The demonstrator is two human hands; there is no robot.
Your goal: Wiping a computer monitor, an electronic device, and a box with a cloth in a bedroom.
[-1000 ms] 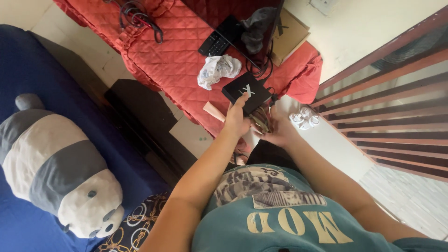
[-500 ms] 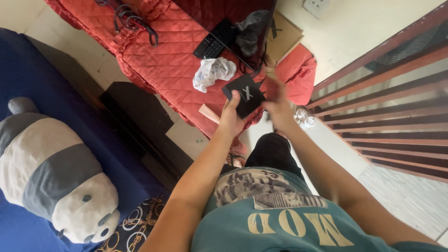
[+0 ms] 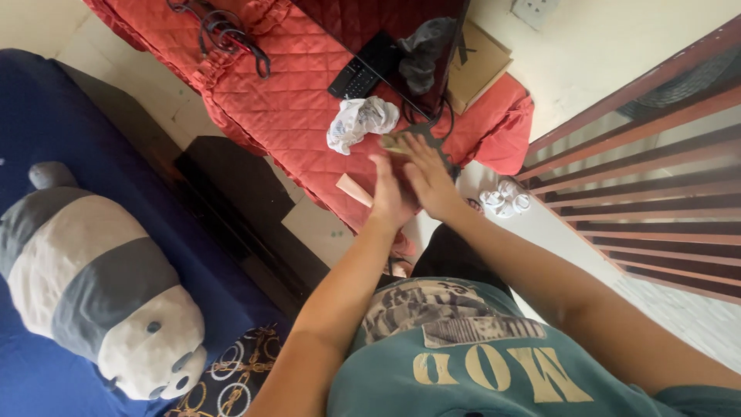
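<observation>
Both hands are up near the middle of the view, close together over the red quilted cover [image 3: 285, 100] on the tabletop. The left hand [image 3: 388, 193] is flat & open, fingers straight, pointing to about 12 o'clock. The right hand [image 3: 427, 176] sits just beside it at 3 o'clock, also open w/ fingers spread. The fingertips reach a small tan thing [image 3: 395, 143] and some black cables [image 3: 432, 135]; can't tell if they touch or grip it. Neither hand is closed round anything I can see.

At 11 o'clock from the hands lies a crumpled white paper [image 3: 359, 120]. Higher up, at 12 o'clock, is a black remote [image 3: 363, 66] & a grey cloth [image 3: 427, 46]. A brown flat box [image 3: 478, 62] is at 1 o'clock. At 3 o'clock, on the floor, sits a small white lump [image 3: 504, 198]. Far off at 8 o'clock a grey & white panda plushie [image 3: 93, 286] lies on a blue bed [image 3: 46, 123]. A tan stick [image 3: 353, 189] pokes out at 9 o'clock, next to the left hand.
</observation>
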